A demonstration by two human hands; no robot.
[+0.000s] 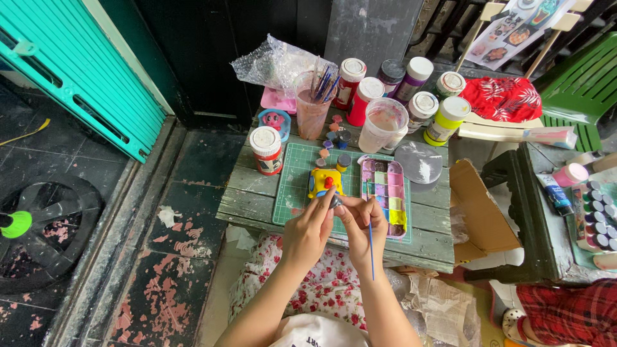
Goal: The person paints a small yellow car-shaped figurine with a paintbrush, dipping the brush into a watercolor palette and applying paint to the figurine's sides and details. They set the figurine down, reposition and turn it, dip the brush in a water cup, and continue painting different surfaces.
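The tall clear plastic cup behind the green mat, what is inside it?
The clear plastic cup holds many paintbrushes, handles down, and looks pinkish inside. Its bottom cannot be made out.

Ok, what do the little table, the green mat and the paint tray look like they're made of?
Table: wood, seemingly, in separate planks with worn, greyish-green paint and visible grain. Mat: likely flexible rubbery plastic, matte, flat with a printed grid, like a cutting mat. Paint tray: probably moulded plastic, translucent and slightly glossy, with rectangular wells holding coloured paint.
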